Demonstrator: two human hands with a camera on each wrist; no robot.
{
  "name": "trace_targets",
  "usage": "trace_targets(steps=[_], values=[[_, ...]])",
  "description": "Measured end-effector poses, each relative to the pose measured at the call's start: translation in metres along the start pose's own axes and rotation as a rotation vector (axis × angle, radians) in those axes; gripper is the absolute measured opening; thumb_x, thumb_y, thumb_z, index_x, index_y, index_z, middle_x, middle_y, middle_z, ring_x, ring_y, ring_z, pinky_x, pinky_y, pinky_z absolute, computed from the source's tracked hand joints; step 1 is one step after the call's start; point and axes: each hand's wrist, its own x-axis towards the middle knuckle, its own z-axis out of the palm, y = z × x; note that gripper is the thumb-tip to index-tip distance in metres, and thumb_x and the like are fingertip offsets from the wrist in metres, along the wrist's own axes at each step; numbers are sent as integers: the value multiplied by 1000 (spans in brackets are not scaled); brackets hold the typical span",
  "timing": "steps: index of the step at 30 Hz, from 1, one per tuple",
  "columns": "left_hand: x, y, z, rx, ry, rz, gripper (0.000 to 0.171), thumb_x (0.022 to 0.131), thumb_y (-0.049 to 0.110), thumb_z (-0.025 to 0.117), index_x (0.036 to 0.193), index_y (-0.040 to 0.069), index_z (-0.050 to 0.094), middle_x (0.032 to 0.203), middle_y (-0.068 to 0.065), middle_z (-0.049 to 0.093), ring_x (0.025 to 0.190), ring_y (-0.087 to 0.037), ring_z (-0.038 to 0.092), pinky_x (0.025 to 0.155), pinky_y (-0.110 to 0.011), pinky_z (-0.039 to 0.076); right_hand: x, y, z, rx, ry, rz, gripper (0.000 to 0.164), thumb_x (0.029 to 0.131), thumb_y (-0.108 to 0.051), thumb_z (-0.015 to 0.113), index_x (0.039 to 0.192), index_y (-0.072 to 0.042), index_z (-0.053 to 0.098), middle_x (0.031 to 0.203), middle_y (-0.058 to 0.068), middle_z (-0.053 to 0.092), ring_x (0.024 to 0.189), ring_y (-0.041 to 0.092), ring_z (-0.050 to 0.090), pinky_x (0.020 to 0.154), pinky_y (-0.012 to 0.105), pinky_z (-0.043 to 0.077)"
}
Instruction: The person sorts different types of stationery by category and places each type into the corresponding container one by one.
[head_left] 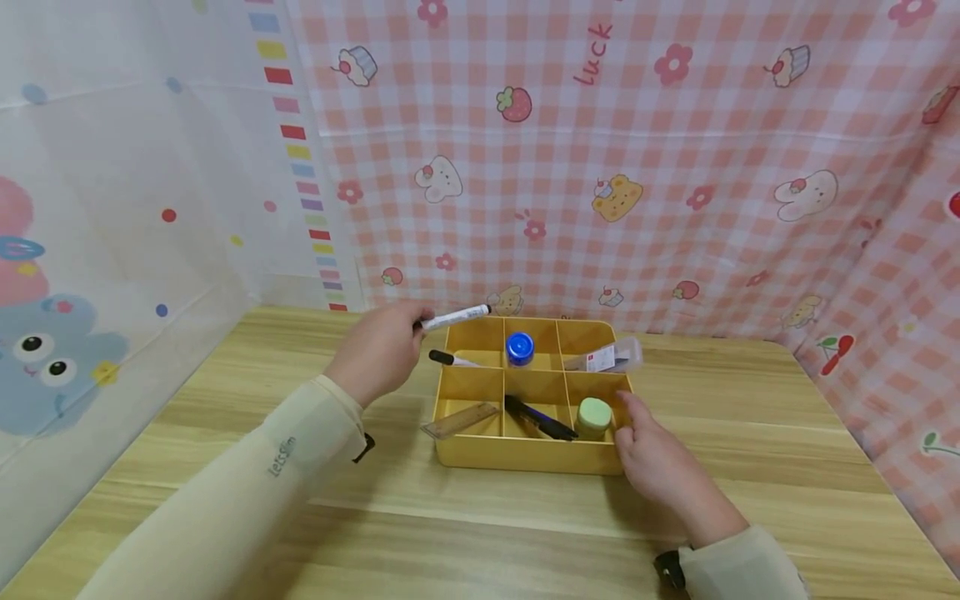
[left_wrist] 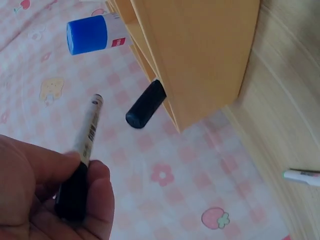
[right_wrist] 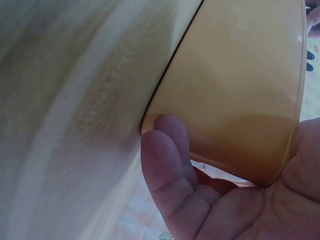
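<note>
My left hand (head_left: 384, 348) pinches a white marker (head_left: 456, 318) by its black-capped end, above the back left of a yellow divided organizer box (head_left: 528, 455). My right hand (head_left: 658, 454) holds the box's right end, with bent fingers (right_wrist: 162, 157) against the wall in the right wrist view. A second black-capped marker (head_left: 442, 357) leans out of the back left compartment. The back middle compartment holds a white tube with a blue cap (head_left: 520, 345). At the back right lies a clear plastic case (head_left: 618, 356).
In the front compartments are a brown ruler (head_left: 460, 421), black pens (head_left: 542, 418) and a pale green-topped block (head_left: 594, 415). Another white marker (left_wrist: 302, 176) lies on the wooden table (head_left: 480, 533). A pink checked cloth (head_left: 570, 167) hangs behind the box.
</note>
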Motion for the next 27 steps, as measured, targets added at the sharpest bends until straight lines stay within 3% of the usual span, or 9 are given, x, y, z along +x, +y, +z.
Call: trace_targets(steps=[3,5,7,11,16,21,27], values=[[6,7,4,-9,-26,31,26,108,15,55,129,11,69,119,-8,76,87,-23,63,80,-37,58,0,0,0,-1,3,-5,63,109,-20,28,167,-2,13,166,33,29,110,39,65,85,48,57],[10,10,6,-15,-56,34,28,108,13,54,132,11,68,122,-9,75,90,-23,64,81,-38,59,-1,0,1,-10,9,-11,63,109,-20,28,167,-2,14,166,33,30,123,42,61,99,55,55],[14,13,9,-16,-88,29,31,108,12,53,136,11,67,127,-8,73,95,-22,65,86,-38,61,-1,0,1,-12,12,-11,63,109,-20,28,167,-2,14,166,32,30,127,43,59,104,58,52],[20,17,15,-3,-141,37,33,107,7,52,137,11,65,129,-8,71,104,-22,66,97,-42,62,0,0,1,-15,12,-7,62,109,-20,29,167,-2,14,165,33,31,111,38,61,88,47,52],[24,20,23,20,-159,73,30,106,8,56,134,10,67,125,-8,73,103,-22,68,98,-42,62,1,1,1,-13,9,-3,62,109,-20,29,167,-3,14,166,32,30,104,35,62,81,43,52],[25,21,29,49,-194,76,30,107,9,56,132,12,70,123,-6,75,105,-20,69,101,-41,61,1,2,2,-16,12,-1,62,110,-20,29,168,-3,15,166,32,30,114,37,60,89,46,52],[22,20,30,17,-204,11,31,104,3,55,129,11,72,118,-5,75,102,-20,69,99,-42,61,1,1,2,-16,16,-3,62,110,-20,29,167,-3,15,166,31,31,119,38,59,98,53,52]])
